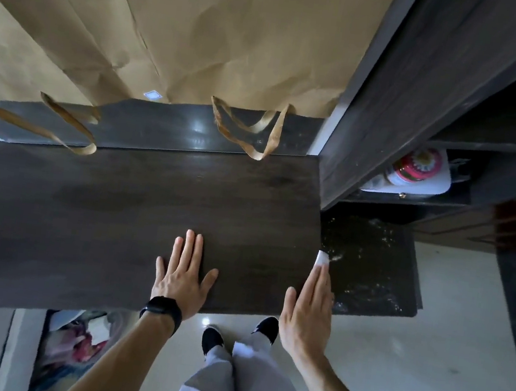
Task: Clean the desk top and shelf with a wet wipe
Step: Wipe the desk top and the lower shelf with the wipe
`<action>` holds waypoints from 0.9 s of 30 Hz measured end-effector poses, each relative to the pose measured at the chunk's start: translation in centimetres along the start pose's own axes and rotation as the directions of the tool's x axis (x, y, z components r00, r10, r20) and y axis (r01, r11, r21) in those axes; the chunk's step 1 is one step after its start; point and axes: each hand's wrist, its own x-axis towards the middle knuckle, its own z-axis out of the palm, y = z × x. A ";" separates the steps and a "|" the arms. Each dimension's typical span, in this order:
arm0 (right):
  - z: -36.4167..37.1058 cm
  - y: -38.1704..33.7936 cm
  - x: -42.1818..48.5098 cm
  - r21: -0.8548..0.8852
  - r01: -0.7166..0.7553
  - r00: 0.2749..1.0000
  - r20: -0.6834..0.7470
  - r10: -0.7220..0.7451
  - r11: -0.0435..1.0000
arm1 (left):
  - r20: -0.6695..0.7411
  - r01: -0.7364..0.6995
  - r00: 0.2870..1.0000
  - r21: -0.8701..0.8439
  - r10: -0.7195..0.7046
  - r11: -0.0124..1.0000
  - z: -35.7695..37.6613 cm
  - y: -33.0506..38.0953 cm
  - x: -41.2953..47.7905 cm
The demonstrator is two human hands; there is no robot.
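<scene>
The dark wood desk top [117,209] fills the middle of the view. My left hand [182,275], with a black watch on the wrist, lies flat on it near the front edge, fingers spread, holding nothing. My right hand [308,313] is at the desk's right edge, held on its side with the fingers straight. A white wet wipe [321,258] sticks out past its fingertips, pressed against that edge. To the right, a lower black shelf [378,270] is speckled with dust or crumbs.
Large brown paper bags [190,29] with looped handles hang over the ledge behind the desk. A dark wood cabinet [403,99] rises at the right, with a red and white container [418,167] in a cubby. My legs and black shoes stand on the pale floor below.
</scene>
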 end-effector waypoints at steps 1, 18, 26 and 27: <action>0.3 0.0 -1.0 -0.044 0.002 1.000 0.017 -0.001 0.999 | -0.005 -0.009 1.000 0.011 0.009 1.000 0.1 -0.2 0.1; 1.2 -1.6 -1.7 -0.122 -0.088 0.992 0.083 0.099 0.989 | -0.090 -0.095 0.991 0.029 0.097 0.995 0.8 -1.3 0.4; -0.9 -2.4 2.7 0.199 -0.324 0.946 0.041 0.322 0.925 | -0.167 -0.038 0.985 -0.011 0.036 0.999 2.2 0.3 -0.8; -1.0 -1.9 3.0 0.230 -0.319 0.947 0.048 0.316 0.920 | -0.172 -0.021 0.985 -0.013 0.019 1.000 2.9 1.0 -1.5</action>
